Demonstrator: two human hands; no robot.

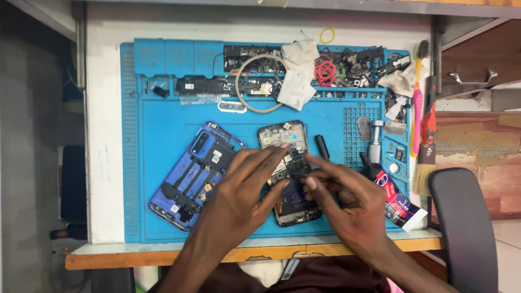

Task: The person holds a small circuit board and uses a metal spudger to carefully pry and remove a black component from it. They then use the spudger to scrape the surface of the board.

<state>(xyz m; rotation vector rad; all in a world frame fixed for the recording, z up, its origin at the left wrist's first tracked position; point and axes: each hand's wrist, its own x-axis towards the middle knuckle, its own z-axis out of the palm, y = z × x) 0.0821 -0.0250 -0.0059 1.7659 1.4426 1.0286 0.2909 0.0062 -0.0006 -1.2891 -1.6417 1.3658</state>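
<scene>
Two hands meet over an opened phone that lies back-up near the middle of a blue repair mat on the worktop; the left hand rests its fingers spread across the phone's upper boards, touching them, holding nothing that I can see; the right hand has its fingers pinched narrow on a small dark part at the phone's middle, though what part it is I cannot tell; just left of the phone lies a blue back cover, tilted, inner side up; along the mat's top edge the moulded compartments hold dark phone parts, red rubber bands and crumpled white cloths; a wire ring lies across them; a glue tube lies just right of the right hand; a pink toothbrush sits at the mat's right edge.
</scene>
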